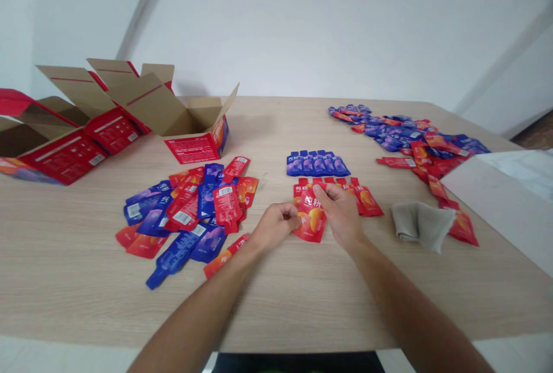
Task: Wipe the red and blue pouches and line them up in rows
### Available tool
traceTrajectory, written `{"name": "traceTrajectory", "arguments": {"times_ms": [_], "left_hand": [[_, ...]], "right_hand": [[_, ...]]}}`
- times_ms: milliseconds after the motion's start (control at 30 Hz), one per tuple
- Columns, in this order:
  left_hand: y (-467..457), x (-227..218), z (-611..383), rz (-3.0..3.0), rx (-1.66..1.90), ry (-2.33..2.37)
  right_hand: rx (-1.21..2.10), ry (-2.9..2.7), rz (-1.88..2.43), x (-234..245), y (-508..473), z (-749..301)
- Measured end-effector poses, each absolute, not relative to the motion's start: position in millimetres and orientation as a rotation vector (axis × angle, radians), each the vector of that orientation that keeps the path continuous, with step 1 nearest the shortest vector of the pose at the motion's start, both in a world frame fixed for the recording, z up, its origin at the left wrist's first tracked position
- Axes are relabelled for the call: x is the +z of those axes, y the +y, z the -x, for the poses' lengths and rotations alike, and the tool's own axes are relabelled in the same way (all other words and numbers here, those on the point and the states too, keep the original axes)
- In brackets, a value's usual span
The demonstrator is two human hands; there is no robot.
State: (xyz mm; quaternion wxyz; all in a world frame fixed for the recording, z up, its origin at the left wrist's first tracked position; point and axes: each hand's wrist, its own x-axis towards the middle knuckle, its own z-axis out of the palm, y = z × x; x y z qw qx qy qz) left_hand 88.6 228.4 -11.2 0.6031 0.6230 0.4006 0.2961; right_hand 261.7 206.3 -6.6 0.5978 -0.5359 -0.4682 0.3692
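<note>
A red pouch [311, 220] with orange fruit printed on it is held between my two hands, above the front of the table. My right hand [339, 211] pinches its upper right edge with thumb and fingers. At its lower left edge, my left hand [280, 224] is closed, thumb against fingers, gripping the pouch's side. Just behind lies a row of red pouches [366, 199], partly hidden by my right hand and the held pouch. Beyond that sits a neat overlapping row of blue pouches [317, 164].
Left of my hands spreads a loose pile of red and blue pouches [184, 211]. Open red cartons [194, 148] stand at the back left. A larger heap of pouches [397, 134] lies back right, near a folded grey cloth [421, 223] and a white box-like panel [505, 200].
</note>
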Motion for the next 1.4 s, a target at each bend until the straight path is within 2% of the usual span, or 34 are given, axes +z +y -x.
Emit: {"name": "traceTrajectory", "arguments": {"times_ms": [200, 333, 433, 633, 833, 967, 1400], "left_hand": [[246.6, -18.3, -80.8, -1.245, 0.836, 1.083], [261.4, -26.6, -78.5, -1.202, 0.877, 1.186], [269.5, -31.4, -81.4, -1.232, 0.843, 1.244], [274.3, -30.0, -84.0, -1.4, 0.804, 1.329], [266.1, -25.6, -86.3, -1.919, 0.791, 1.49], [261.1, -27.4, -90.5, -2.13, 0.629, 1.52], [255.5, -30.4, -92.6, -2.347, 0.562, 1.453]], "right_hand": [[0.661, -1.165, 1.393, -20.9, 220.2, -274.9], [0.375, -1.55, 1.672, -24.8, 224.2, -284.8], [0.277, -1.84, 1.727, -25.0, 219.9, -280.5], [0.272, -2.134, 1.844, -33.2, 211.1, -269.1], [0.239, -2.202, 1.875, -35.9, 211.8, -273.3], [0.242, -2.228, 1.877, -35.2, 211.3, -275.0], [0.224, -2.256, 1.884, -31.0, 208.7, -273.4]]}}
